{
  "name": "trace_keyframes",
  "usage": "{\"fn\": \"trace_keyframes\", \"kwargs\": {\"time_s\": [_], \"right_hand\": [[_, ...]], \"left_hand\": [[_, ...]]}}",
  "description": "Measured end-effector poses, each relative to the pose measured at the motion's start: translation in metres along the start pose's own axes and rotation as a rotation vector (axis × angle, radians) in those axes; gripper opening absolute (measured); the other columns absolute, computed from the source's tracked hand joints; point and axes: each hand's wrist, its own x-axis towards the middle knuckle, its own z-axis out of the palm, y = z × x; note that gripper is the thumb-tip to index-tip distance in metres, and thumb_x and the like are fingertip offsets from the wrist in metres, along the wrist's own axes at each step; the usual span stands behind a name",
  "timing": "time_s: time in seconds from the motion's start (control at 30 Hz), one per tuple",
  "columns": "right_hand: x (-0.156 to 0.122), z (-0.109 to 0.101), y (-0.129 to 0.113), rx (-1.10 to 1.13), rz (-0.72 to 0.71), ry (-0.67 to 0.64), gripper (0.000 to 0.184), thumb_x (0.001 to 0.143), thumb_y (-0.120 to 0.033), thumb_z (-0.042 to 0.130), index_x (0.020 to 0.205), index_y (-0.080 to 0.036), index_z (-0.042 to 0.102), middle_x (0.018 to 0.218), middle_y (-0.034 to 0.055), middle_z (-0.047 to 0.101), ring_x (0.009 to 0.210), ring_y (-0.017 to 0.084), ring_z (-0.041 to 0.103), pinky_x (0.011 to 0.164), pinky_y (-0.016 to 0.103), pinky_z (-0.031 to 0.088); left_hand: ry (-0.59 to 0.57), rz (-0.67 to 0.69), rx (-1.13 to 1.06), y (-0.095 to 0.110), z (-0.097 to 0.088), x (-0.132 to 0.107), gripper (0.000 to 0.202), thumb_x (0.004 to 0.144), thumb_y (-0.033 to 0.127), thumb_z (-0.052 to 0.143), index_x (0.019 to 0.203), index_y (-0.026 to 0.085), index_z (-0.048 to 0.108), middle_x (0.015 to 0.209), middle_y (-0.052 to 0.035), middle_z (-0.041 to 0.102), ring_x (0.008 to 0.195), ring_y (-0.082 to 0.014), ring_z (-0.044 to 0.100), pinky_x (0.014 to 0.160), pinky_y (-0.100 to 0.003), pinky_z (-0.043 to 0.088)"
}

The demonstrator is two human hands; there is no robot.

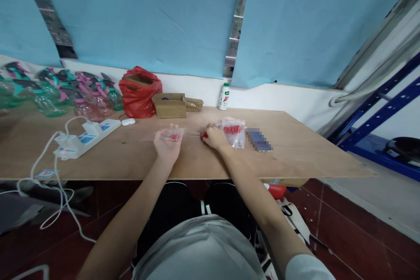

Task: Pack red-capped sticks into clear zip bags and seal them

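Observation:
My left hand (167, 146) is turned palm up above the table, its fingers curled on a clear plastic bag (180, 132) with something red showing in it. To its right, my right hand (215, 136) is closed on small red-handled tools (203, 135). Their thin shafts point left toward the bag; fingers cover part of the handles, and the exact kind is unclear. Just beyond the right hand lie clear zip bags (239, 140) with several red-handled pieces inside.
A phone (259, 139) lies right of the bags. Behind stand a white bottle (224, 97), a cardboard box (170, 106) and a red plastic bag (139, 96). On the left are a power strip (88, 138) with cables, a white case (128, 121) and several spray bottles (49, 100).

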Motion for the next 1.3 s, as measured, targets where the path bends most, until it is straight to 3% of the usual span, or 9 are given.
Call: {"fn": "trace_keyframes", "kwargs": {"time_s": [0.2, 0.33, 0.4, 0.47, 0.7, 0.83, 1.07, 1.3], "right_hand": [[0.005, 0.004, 0.005, 0.217, -0.045, 0.045, 0.019, 0.094, -0.016, 0.068, 0.108, -0.020, 0.080, 0.118, 0.0126, 0.079, 0.116, 0.027, 0.068, 0.106, 0.038, 0.049], [0.012, 0.006, 0.007, 0.771, -0.063, 0.176, 0.013, 0.092, -0.023, 0.067, 0.101, -0.019, 0.076, 0.101, 0.0068, 0.080, 0.090, 0.019, 0.069, 0.087, 0.031, 0.053], [0.014, 0.004, 0.005, 1.050, -0.072, 0.258, 0.020, 0.089, -0.035, 0.069, 0.100, -0.019, 0.074, 0.095, 0.0052, 0.078, 0.081, 0.017, 0.066, 0.078, 0.029, 0.052], [0.013, 0.001, 0.003, 1.190, -0.079, 0.295, 0.027, 0.085, -0.043, 0.072, 0.099, -0.020, 0.072, 0.092, 0.0037, 0.076, 0.077, 0.015, 0.062, 0.073, 0.027, 0.050], [0.008, -0.001, 0.001, 1.166, -0.109, 0.204, 0.024, 0.074, -0.038, 0.071, 0.091, -0.020, 0.071, 0.080, -0.0011, 0.068, 0.072, 0.014, 0.056, 0.069, 0.026, 0.044], [0.006, -0.001, 0.000, 1.129, -0.161, 0.148, 0.023, 0.075, -0.036, 0.070, 0.092, -0.020, 0.072, 0.080, -0.0015, 0.066, 0.072, 0.014, 0.055, 0.069, 0.026, 0.042], [0.005, -0.010, 0.004, 1.158, -0.173, 0.180, 0.019, 0.072, -0.032, 0.066, 0.087, -0.020, 0.066, 0.081, -0.0014, 0.066, 0.071, 0.014, 0.053, 0.069, 0.026, 0.041], [0.001, 0.001, -0.009, 1.159, -0.246, 0.041, 0.026, 0.082, -0.042, 0.079, 0.095, -0.020, 0.078, 0.079, -0.0012, 0.069, 0.069, 0.014, 0.054, 0.067, 0.026, 0.042]], "left_hand": [[-0.041, 0.031, -0.009, 0.000, -0.004, 0.003, 0.007, 0.090, 0.022, 0.056, 0.084, 0.023, 0.057, 0.103, -0.0086, 0.073, 0.102, -0.0242, 0.074, 0.101, -0.048, 0.062], [0.012, 0.103, -0.015, 0.001, -0.008, 0.010, 0.007, 0.092, 0.028, 0.054, 0.090, 0.024, 0.059, 0.106, -0.0081, 0.072, 0.102, -0.0234, 0.073, 0.099, -0.047, 0.062], [0.040, 0.132, -0.015, 0.001, -0.010, 0.011, 0.010, 0.093, 0.031, 0.054, 0.092, 0.024, 0.060, 0.105, -0.0081, 0.071, 0.101, -0.0231, 0.073, 0.098, -0.045, 0.062], [0.052, 0.136, -0.023, 0.002, -0.010, 0.012, 0.011, 0.094, 0.032, 0.053, 0.091, 0.024, 0.059, 0.103, -0.0075, 0.071, 0.099, -0.0225, 0.073, 0.097, -0.044, 0.063], [0.068, 0.132, -0.039, 0.002, -0.006, 0.009, 0.013, 0.095, 0.033, 0.050, 0.089, 0.025, 0.058, 0.102, -0.0074, 0.071, 0.102, -0.0219, 0.074, 0.095, -0.041, 0.063], [0.051, 0.149, -0.041, 0.001, -0.007, 0.009, 0.011, 0.093, 0.032, 0.052, 0.085, 0.025, 0.056, 0.103, -0.0070, 0.071, 0.102, -0.0231, 0.074, 0.099, -0.046, 0.062], [0.082, 0.154, -0.102, 0.001, -0.007, 0.009, 0.015, 0.095, 0.033, 0.048, 0.090, 0.025, 0.060, 0.098, -0.0076, 0.071, 0.099, -0.0232, 0.074, 0.093, -0.041, 0.063], [0.021, 0.084, -0.014, -0.004, 0.000, 0.002, 0.010, 0.094, 0.030, 0.052, 0.087, 0.024, 0.056, 0.104, -0.0084, 0.073, 0.097, -0.0232, 0.073, 0.096, -0.046, 0.063]]}}
